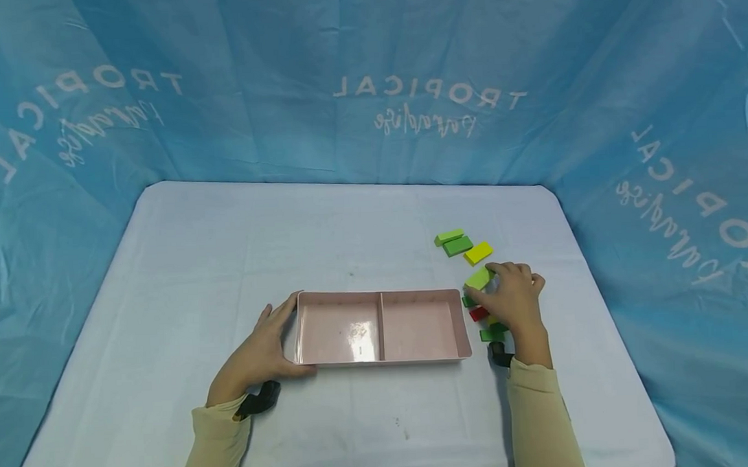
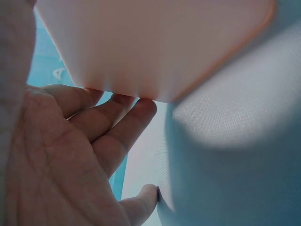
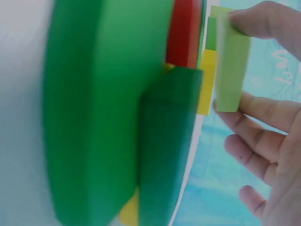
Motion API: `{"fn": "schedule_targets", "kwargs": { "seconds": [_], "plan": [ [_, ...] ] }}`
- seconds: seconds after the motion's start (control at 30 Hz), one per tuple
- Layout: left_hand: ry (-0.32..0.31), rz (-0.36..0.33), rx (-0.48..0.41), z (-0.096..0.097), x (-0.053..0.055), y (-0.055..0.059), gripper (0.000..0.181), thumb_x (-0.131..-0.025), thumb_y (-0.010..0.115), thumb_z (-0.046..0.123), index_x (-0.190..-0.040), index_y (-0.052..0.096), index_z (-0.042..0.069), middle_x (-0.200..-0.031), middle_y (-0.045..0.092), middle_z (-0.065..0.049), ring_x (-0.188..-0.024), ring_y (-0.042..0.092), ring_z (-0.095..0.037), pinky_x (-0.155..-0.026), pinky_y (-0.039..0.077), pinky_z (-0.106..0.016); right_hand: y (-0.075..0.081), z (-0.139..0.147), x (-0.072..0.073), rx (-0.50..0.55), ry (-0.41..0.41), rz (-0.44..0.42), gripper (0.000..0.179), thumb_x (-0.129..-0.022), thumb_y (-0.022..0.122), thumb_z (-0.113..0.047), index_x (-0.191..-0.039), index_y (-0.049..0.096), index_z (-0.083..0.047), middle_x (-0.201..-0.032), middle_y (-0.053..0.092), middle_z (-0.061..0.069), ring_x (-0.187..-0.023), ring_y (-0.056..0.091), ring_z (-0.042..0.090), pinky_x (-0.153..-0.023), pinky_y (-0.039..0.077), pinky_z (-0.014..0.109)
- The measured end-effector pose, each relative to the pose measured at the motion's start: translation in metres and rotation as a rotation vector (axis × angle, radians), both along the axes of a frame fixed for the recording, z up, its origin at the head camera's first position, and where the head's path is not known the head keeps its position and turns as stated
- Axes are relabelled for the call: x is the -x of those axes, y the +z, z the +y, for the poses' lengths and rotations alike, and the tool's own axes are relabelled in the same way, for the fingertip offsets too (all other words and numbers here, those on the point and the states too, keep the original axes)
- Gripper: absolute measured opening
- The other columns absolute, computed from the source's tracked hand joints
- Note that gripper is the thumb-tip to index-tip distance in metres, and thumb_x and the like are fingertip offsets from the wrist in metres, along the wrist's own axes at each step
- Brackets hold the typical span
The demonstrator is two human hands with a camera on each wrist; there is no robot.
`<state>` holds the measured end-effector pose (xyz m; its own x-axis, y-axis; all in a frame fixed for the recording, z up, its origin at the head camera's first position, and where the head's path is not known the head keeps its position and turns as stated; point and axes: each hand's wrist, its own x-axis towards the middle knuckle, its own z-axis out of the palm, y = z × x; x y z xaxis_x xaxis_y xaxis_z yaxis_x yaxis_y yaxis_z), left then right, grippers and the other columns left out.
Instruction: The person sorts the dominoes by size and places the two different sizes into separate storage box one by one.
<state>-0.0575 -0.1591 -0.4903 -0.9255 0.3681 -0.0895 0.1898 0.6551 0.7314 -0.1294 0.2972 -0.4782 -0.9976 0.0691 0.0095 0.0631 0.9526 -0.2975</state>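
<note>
A pink two-compartment box lies on the table with nothing seen inside it. My left hand grips its left end, thumb at the front and fingers round the back corner. In the left wrist view several fingertips meet the edge of the box's wall; the thumb cannot be made out there. My right hand pinches a light green block between thumb and fingers, beyond the box's right end. Under that hand lie a red block and several green blocks, partly hidden.
Farther back on the right are a yellow block, a green block and another light green block. A white cloth covers the table. Blue printed curtains surround its back and sides.
</note>
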Motion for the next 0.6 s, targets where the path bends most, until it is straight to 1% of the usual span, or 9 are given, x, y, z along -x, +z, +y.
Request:
{"fn": "schedule_targets", "kwargs": {
  "seconds": [0.23,0.3,0.4,0.6],
  "plan": [
    [-0.004,0.023,-0.007,-0.001,0.0,-0.001,0.133,-0.06,0.096,0.041,-0.161,0.016,0.007,-0.162,0.03,-0.02,-0.149,0.019,-0.05,-0.12,0.012,-0.067,0.005,-0.003,-0.005,0.027,-0.006,0.092,0.071,-0.081,0.079,-0.045,-0.134,0.061,-0.002,-0.135,0.058,0.025,-0.128,0.04,0.045,-0.102,0.021,0.069],
    [-0.004,0.02,-0.008,-0.001,0.0,-0.002,0.133,-0.06,0.096,0.041,-0.161,0.016,0.006,-0.162,0.03,-0.02,-0.15,0.018,-0.05,-0.121,0.012,-0.067,0.006,-0.004,-0.007,0.032,-0.004,0.118,0.071,-0.08,0.079,-0.045,-0.134,0.061,-0.003,-0.135,0.059,0.024,-0.128,0.041,0.044,-0.102,0.021,0.069],
    [-0.007,0.02,-0.008,-0.001,0.001,-0.003,0.133,-0.06,0.096,0.041,-0.161,0.016,0.005,-0.162,0.03,-0.02,-0.15,0.021,-0.048,-0.121,0.011,-0.066,0.009,-0.007,-0.01,0.04,0.005,0.161,0.07,-0.079,0.081,-0.044,-0.133,0.063,-0.004,-0.133,0.06,0.023,-0.127,0.042,0.044,-0.102,0.021,0.069],
    [-0.002,0.021,-0.003,0.0,0.001,-0.002,0.133,-0.06,0.096,0.042,-0.16,0.018,0.004,-0.162,0.031,-0.02,-0.149,0.024,-0.046,-0.122,0.011,-0.065,0.014,-0.014,-0.019,0.057,0.047,0.285,0.067,-0.076,0.084,-0.042,-0.127,0.066,-0.003,-0.127,0.063,0.022,-0.122,0.045,0.043,-0.099,0.021,0.068]
  ]
}}
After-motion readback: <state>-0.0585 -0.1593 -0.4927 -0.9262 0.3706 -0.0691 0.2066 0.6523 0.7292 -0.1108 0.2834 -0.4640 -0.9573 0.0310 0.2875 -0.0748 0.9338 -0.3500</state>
